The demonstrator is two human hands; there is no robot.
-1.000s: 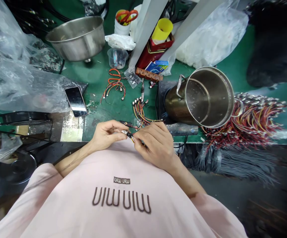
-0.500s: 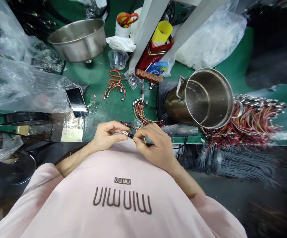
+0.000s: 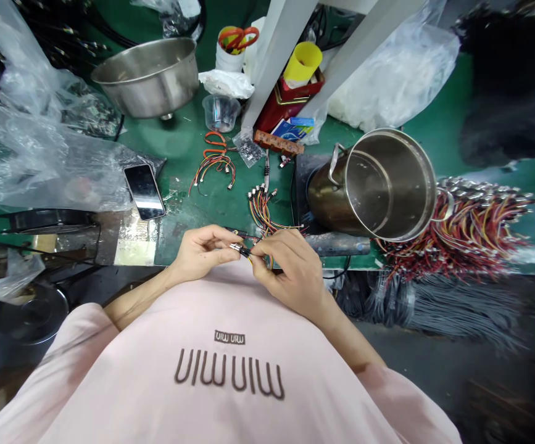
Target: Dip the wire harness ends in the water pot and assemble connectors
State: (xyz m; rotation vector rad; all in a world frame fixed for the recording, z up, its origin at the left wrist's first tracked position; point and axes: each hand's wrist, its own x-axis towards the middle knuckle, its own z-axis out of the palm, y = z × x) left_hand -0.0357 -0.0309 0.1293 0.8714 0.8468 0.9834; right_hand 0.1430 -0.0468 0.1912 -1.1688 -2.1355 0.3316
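Note:
My left hand point(image 3: 203, 248) pinches a small metal connector point(image 3: 236, 246) between thumb and fingers, just in front of my chest. From the connector, thin black and yellow wires point(image 3: 247, 254) run to my right hand point(image 3: 290, 262), whose thumb and index finger are closed on them. Beyond my hands a bunch of red, yellow and black wires point(image 3: 261, 206) with small white plugs lies on the green table point(image 3: 179, 185). Farther left on the table is a smaller group of wires point(image 3: 211, 166), beside orange-handled scissors point(image 3: 215, 143).
A tall metal pot point(image 3: 373, 185) stands at the right, beside a large heap of red wires point(image 3: 471, 228). At the left are a phone point(image 3: 144, 191), plastic bags point(image 3: 40, 160) and a metal basin point(image 3: 149, 80). Grey cables point(image 3: 434, 305) hang below the table edge.
Both hands keep their grip on the connector and wires, with only a slight shift of the fingers. The whole view has moved very slightly.

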